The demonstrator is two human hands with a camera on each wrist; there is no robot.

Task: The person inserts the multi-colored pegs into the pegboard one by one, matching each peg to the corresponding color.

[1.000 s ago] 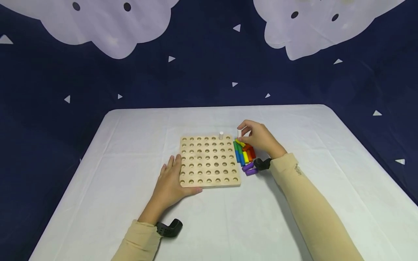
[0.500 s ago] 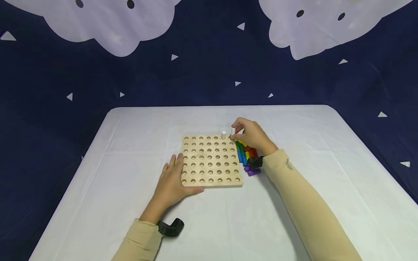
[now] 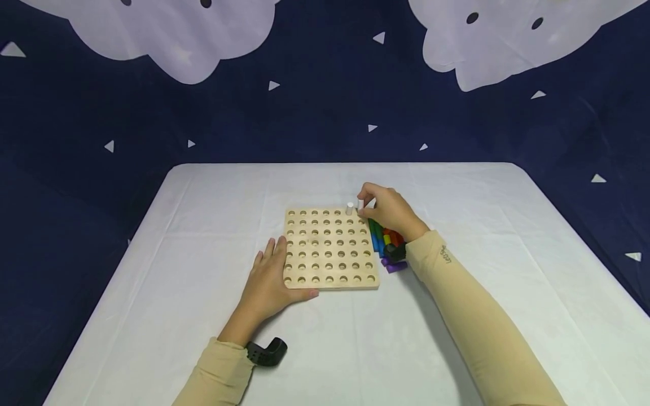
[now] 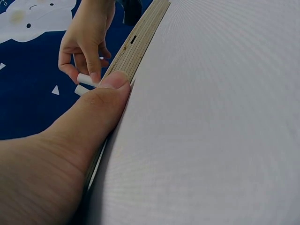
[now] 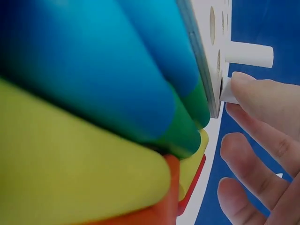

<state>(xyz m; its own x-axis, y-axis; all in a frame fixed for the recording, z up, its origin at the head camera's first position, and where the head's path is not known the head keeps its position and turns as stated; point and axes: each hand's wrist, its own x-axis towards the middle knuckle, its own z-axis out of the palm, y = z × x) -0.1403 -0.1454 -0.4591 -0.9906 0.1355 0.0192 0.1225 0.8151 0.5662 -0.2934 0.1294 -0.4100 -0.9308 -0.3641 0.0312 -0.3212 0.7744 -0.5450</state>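
Note:
A square wooden pegboard (image 3: 322, 248) with rows of round holes lies on the white-covered table. My left hand (image 3: 266, 282) rests at its near left corner, fingers fairly straight along the left side and thumb against the front edge. At the far right corner my right hand (image 3: 388, 211) pinches a white peg (image 5: 227, 90) between thumb and index finger. In the right wrist view that peg's lower end is at the corner hole; how deep it sits I cannot tell. Another white peg (image 3: 350, 208) stands upright in the hole beside it, to the left.
Against the board's right side lies a pile of loose pegs: blue ones (image 5: 112, 70) with green ones (image 5: 180, 136), yellow (image 5: 79, 159), orange and red. Purple pegs (image 3: 396, 267) lie nearest me. Behind the table (image 3: 213, 203) hangs a dark blue cloth (image 3: 315, 113) with clouds.
My right hand has carried the white peg left from above the pile to the board's far right corner and lowered it there. The left hand has stayed on the board.

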